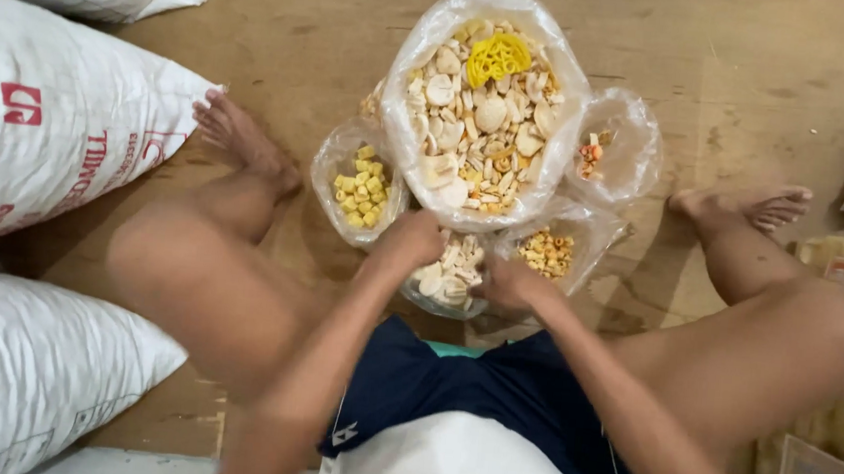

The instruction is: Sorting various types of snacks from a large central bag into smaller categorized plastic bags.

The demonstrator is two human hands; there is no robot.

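Big white woven sacks (39, 127) fill the 9 o'clock side, stacked along the wooden floor (756, 73), with packaged snack bags (841, 400) over at 3 o'clock. Dead centre sits a large clear bag of mixed snack pieces (487, 112), pale chips plus a yellow ring thing on top. Four smaller bags hug it: yellow cubes (359, 187) at 8, orange bits (614, 152) at 3, small rings (548, 250) at 5, and pale chips (452, 275) at 6. The left hand (410, 241) is curled on the big bag's near rim. The right hand (511, 282) is closed at the chip bag's edge; can't tell what it's pinching.
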